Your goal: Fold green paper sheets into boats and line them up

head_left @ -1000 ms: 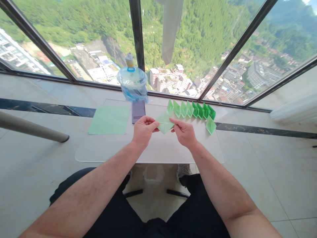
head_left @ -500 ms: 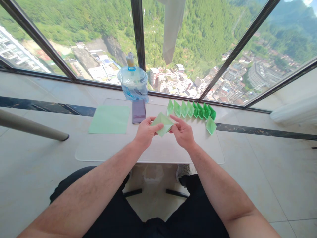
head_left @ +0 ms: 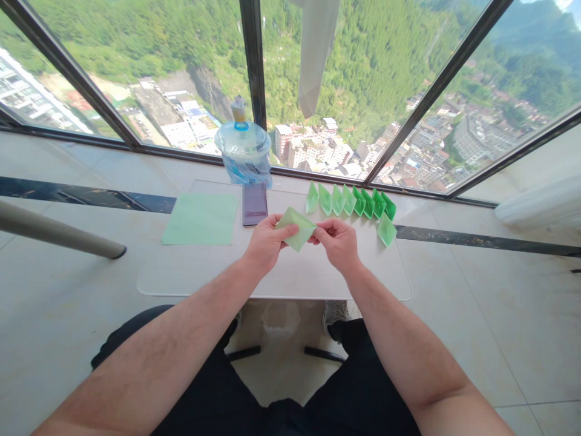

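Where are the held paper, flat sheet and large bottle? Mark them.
Held paper point(head_left: 302, 229): head view, its visible face.
Flat sheet point(head_left: 200, 219): head view, its middle.
Large bottle point(head_left: 246, 151): head view, its rounded body.

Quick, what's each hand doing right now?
Left hand: closed, holding the folded green paper.
Right hand: closed, pinching that paper's right corner.

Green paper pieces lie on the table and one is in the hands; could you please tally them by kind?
Folded pieces in the row: 8
Separate folded piece near the row's right end: 1
Held piece, between left hand and right hand: 1
Flat square, sheet or stack unclear: 1
Total: 11
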Motion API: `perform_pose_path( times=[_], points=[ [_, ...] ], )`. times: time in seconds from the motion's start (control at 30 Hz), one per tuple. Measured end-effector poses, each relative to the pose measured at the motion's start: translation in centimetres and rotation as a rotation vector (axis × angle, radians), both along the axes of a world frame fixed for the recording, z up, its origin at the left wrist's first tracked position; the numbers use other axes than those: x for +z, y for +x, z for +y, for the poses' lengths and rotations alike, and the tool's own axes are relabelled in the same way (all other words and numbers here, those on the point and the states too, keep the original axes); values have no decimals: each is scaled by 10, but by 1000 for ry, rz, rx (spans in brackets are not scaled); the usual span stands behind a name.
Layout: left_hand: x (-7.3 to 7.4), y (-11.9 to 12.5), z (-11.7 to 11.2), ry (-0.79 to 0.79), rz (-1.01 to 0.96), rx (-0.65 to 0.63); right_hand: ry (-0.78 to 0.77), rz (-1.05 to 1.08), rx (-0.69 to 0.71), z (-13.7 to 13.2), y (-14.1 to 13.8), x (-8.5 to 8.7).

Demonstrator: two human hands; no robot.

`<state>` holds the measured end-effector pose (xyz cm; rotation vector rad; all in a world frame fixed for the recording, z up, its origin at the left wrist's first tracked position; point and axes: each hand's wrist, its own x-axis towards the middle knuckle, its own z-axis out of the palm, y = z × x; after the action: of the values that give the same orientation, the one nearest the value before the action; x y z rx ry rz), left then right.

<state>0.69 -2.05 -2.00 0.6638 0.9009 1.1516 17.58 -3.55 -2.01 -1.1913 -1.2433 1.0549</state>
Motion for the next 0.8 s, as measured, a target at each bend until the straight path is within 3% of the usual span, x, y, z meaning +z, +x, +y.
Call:
perform_pose_path(
  times=[0.17, 0.53, 0.67, 0.8],
  points=[
    [-1, 0, 0, 10, 6, 6, -45, 82, 39, 0, 0, 5],
    [-3, 1, 1, 65, 55, 4, -108, 137, -45, -2, -3, 5],
    [-4, 1, 2, 132, 190, 73, -170, 185, 32, -2, -1, 8],
    [-2, 0, 2, 207, 348, 100, -209, 89, 41, 0, 0, 8]
  ],
)
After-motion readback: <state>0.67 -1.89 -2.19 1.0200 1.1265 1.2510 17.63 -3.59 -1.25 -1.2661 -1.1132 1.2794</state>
